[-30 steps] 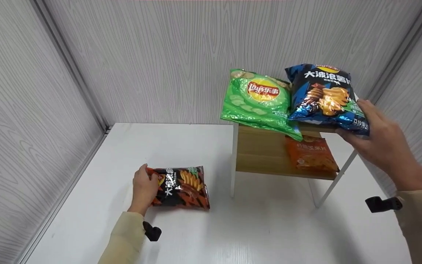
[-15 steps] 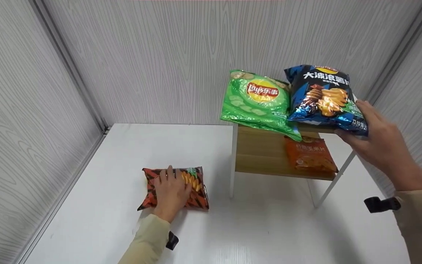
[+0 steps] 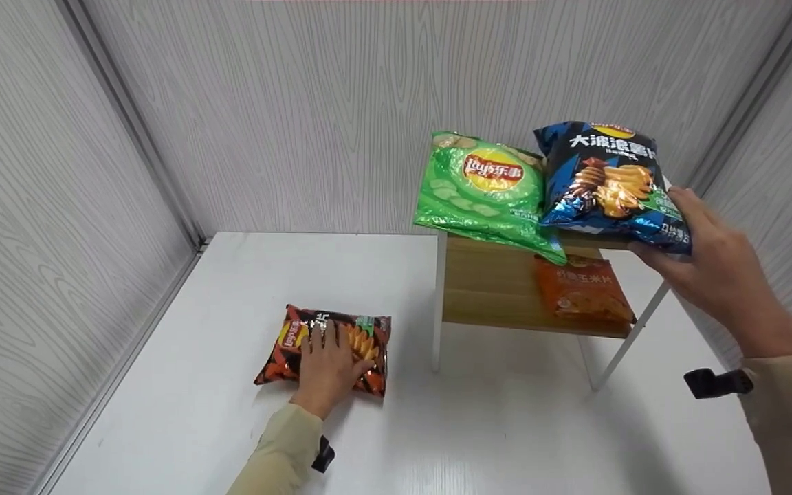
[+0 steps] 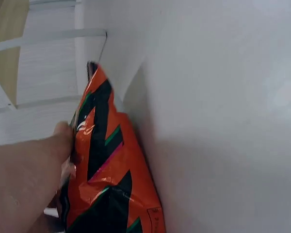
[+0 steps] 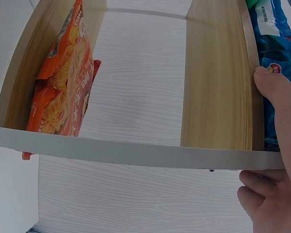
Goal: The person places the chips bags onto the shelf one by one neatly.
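Note:
My left hand point(image 3: 327, 371) lies on top of a black and orange bag of chips point(image 3: 291, 335), its fingers stretched across the front. In the left wrist view the thumb rests along that bag's side point(image 4: 116, 184). At the right, my right hand point(image 3: 719, 261) grips the right end of a blue bag of chips point(image 3: 606, 179) on the top of a small rack. The right wrist view has the thumb point(image 5: 271, 85) on the blue bag by the board's edge; other fingers lie beyond the rack's side bar. A green bag of chips point(image 3: 485, 185) leans beside the blue one.
The two-level rack has wooden boards point(image 3: 485, 289) and thin white legs point(image 3: 437, 302). On its lower board sits an orange bag of corn chips point(image 3: 585, 289). Wood-grain panels point(image 3: 313, 117) enclose the white table point(image 3: 196, 426) at the back and sides.
My left hand has moved right from the black and orange bag's left end onto its front. That bag has turned slightly clockwise. My right hand and the blue bag stay almost still.

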